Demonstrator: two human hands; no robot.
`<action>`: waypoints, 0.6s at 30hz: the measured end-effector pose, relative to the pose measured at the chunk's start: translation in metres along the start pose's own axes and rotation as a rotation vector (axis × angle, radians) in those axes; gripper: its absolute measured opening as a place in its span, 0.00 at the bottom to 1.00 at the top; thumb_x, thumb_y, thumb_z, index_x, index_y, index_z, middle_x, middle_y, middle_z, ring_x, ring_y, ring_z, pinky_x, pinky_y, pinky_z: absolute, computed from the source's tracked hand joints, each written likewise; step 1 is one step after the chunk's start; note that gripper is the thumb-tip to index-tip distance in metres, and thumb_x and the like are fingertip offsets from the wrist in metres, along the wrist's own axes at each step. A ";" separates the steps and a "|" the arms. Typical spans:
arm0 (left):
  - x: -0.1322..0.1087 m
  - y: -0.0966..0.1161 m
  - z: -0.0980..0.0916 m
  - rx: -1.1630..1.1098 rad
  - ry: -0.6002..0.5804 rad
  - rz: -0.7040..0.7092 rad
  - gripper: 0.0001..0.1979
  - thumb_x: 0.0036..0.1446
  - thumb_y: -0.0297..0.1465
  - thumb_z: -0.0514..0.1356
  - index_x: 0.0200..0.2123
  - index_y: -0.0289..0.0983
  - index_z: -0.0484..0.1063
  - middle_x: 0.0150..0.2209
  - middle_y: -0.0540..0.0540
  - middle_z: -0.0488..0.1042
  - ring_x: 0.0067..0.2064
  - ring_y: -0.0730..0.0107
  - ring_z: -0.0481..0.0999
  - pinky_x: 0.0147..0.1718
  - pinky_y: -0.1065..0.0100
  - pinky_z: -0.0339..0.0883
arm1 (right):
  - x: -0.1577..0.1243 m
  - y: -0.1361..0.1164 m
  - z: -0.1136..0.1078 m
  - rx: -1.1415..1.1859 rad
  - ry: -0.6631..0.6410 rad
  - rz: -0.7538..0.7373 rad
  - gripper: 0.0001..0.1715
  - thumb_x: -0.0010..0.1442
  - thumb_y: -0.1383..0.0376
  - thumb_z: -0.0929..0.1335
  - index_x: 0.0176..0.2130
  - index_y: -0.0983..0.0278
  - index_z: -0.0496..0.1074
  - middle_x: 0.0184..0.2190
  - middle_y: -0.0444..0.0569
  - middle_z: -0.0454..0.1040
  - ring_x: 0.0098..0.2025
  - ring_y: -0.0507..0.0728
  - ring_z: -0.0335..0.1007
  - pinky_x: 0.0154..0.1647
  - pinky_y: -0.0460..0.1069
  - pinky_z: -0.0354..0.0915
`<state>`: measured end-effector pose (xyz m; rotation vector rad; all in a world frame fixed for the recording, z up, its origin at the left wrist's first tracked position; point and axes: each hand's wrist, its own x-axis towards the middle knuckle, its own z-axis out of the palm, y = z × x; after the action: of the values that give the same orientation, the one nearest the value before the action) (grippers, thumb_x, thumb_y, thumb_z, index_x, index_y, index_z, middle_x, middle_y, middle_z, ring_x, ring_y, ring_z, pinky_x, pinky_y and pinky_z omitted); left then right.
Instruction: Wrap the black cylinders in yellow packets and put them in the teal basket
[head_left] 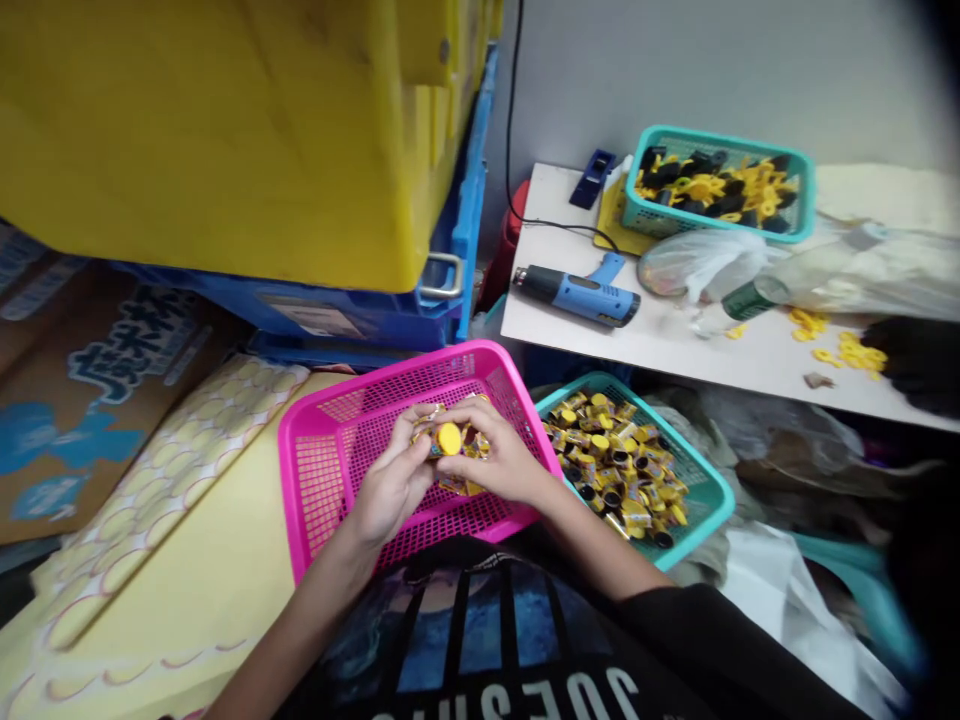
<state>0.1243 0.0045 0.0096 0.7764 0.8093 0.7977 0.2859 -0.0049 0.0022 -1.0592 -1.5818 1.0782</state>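
Bare left hand (391,480) and bare right hand (499,462) clamp together on a small yellow-capped cylinder (448,438) above a pink plastic mesh basket (311,470).

The picture is bright and even, with only soft shadows under the left hand (391,482) and right hand (501,464). Far to the right of the hands, the edge turns dark and blurry. The white table (667,352) beyond them looks bent and tilted.
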 end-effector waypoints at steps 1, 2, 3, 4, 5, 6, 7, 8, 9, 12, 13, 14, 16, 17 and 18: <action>0.001 -0.001 0.000 0.043 -0.020 -0.007 0.20 0.59 0.40 0.59 0.53 0.47 0.61 0.54 0.45 0.71 0.52 0.61 0.73 0.44 0.64 0.70 | -0.001 -0.004 -0.004 -0.039 0.015 -0.024 0.21 0.53 0.56 0.74 0.46 0.56 0.71 0.46 0.50 0.72 0.51 0.61 0.67 0.55 0.60 0.61; 0.002 -0.003 -0.001 0.096 -0.041 -0.009 0.23 0.59 0.41 0.58 0.56 0.48 0.59 0.56 0.44 0.69 0.54 0.60 0.72 0.46 0.63 0.70 | -0.004 -0.008 -0.012 -0.077 0.027 -0.039 0.20 0.53 0.56 0.74 0.45 0.56 0.72 0.45 0.50 0.72 0.50 0.61 0.67 0.54 0.59 0.62; 0.003 -0.004 -0.004 0.160 -0.059 -0.005 0.25 0.60 0.42 0.58 0.59 0.49 0.57 0.57 0.44 0.68 0.55 0.60 0.71 0.47 0.63 0.69 | -0.008 -0.013 -0.025 -0.120 0.042 -0.034 0.19 0.53 0.56 0.74 0.44 0.57 0.72 0.45 0.50 0.73 0.50 0.61 0.68 0.54 0.58 0.62; 0.006 -0.005 -0.008 0.239 -0.067 0.008 0.27 0.60 0.43 0.57 0.61 0.49 0.55 0.59 0.43 0.67 0.56 0.60 0.70 0.49 0.62 0.69 | -0.014 -0.019 -0.041 -0.176 0.070 -0.002 0.18 0.53 0.56 0.73 0.43 0.58 0.72 0.44 0.50 0.73 0.49 0.60 0.69 0.53 0.57 0.63; 0.009 -0.005 -0.014 0.330 -0.066 0.023 0.29 0.59 0.44 0.58 0.61 0.49 0.55 0.60 0.42 0.66 0.56 0.59 0.70 0.50 0.61 0.68 | -0.024 -0.024 -0.060 -0.246 0.109 0.058 0.17 0.54 0.55 0.72 0.43 0.59 0.73 0.43 0.50 0.74 0.47 0.60 0.69 0.51 0.57 0.64; 0.012 -0.005 -0.022 0.434 -0.052 0.035 0.29 0.58 0.45 0.58 0.61 0.47 0.57 0.60 0.41 0.67 0.56 0.58 0.70 0.51 0.60 0.67 | -0.036 -0.030 -0.082 -0.326 0.151 0.157 0.16 0.55 0.55 0.71 0.42 0.59 0.73 0.42 0.50 0.74 0.45 0.59 0.71 0.49 0.56 0.65; 0.016 -0.006 -0.031 0.555 -0.040 0.032 0.27 0.58 0.45 0.58 0.60 0.46 0.61 0.59 0.41 0.68 0.57 0.56 0.69 0.53 0.58 0.66 | -0.050 -0.035 -0.105 -0.414 0.191 0.289 0.16 0.56 0.54 0.70 0.41 0.60 0.74 0.40 0.50 0.75 0.43 0.59 0.72 0.47 0.56 0.66; 0.021 -0.006 -0.041 0.690 -0.030 0.020 0.25 0.58 0.45 0.58 0.57 0.44 0.65 0.58 0.41 0.69 0.57 0.55 0.70 0.54 0.56 0.64 | -0.066 -0.038 -0.128 -0.509 0.175 0.435 0.18 0.56 0.52 0.70 0.40 0.61 0.75 0.39 0.50 0.76 0.41 0.60 0.73 0.45 0.55 0.67; 0.025 -0.008 -0.051 0.834 -0.021 0.010 0.23 0.58 0.44 0.58 0.55 0.43 0.68 0.56 0.41 0.72 0.57 0.53 0.70 0.56 0.54 0.63 | -0.081 -0.039 -0.150 -0.593 0.113 0.599 0.19 0.54 0.50 0.70 0.39 0.61 0.76 0.38 0.51 0.77 0.40 0.61 0.74 0.43 0.55 0.67; 0.035 -0.017 -0.079 1.254 0.057 0.110 0.16 0.57 0.38 0.57 0.46 0.39 0.75 0.49 0.39 0.76 0.54 0.47 0.71 0.57 0.48 0.58 | -0.111 -0.027 -0.192 -0.914 0.077 1.037 0.25 0.49 0.50 0.72 0.41 0.63 0.77 0.36 0.56 0.79 0.39 0.67 0.75 0.42 0.60 0.69; 0.037 -0.021 -0.086 1.365 0.093 0.151 0.15 0.57 0.34 0.56 0.44 0.37 0.75 0.48 0.37 0.77 0.53 0.46 0.71 0.57 0.47 0.58 | -0.111 -0.020 -0.195 -0.984 0.096 1.062 0.27 0.50 0.49 0.71 0.43 0.65 0.77 0.39 0.58 0.79 0.40 0.69 0.76 0.43 0.61 0.68; 0.039 -0.025 -0.090 1.437 0.118 0.166 0.14 0.57 0.31 0.55 0.43 0.36 0.76 0.46 0.36 0.77 0.51 0.47 0.73 0.55 0.49 0.60 | -0.106 -0.013 -0.191 -1.015 0.115 1.024 0.29 0.52 0.49 0.69 0.46 0.66 0.76 0.42 0.60 0.78 0.43 0.70 0.75 0.45 0.62 0.68; 0.041 -0.032 -0.093 1.492 0.169 0.155 0.12 0.56 0.28 0.54 0.40 0.37 0.76 0.43 0.37 0.77 0.47 0.51 0.75 0.51 0.54 0.65 | -0.081 -0.005 -0.164 -0.945 0.090 0.841 0.31 0.57 0.49 0.65 0.51 0.66 0.73 0.48 0.59 0.76 0.48 0.68 0.74 0.50 0.61 0.67; 0.042 -0.035 -0.092 1.509 0.193 0.148 0.12 0.56 0.28 0.54 0.40 0.36 0.76 0.42 0.37 0.77 0.46 0.51 0.75 0.50 0.55 0.66 | -0.063 -0.004 -0.142 -0.857 0.050 0.715 0.30 0.59 0.48 0.64 0.53 0.64 0.72 0.50 0.57 0.76 0.50 0.66 0.73 0.51 0.59 0.67; 0.043 -0.037 -0.090 1.523 0.221 0.141 0.13 0.56 0.29 0.54 0.41 0.34 0.75 0.43 0.35 0.77 0.47 0.50 0.75 0.50 0.54 0.66 | -0.043 -0.005 -0.118 -0.761 -0.005 0.597 0.30 0.60 0.48 0.63 0.53 0.63 0.71 0.51 0.55 0.75 0.51 0.64 0.73 0.53 0.57 0.66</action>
<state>0.0795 0.0483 -0.0765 2.1148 1.5690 0.2499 0.4083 -0.0274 0.0207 -2.1365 -1.7712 0.8328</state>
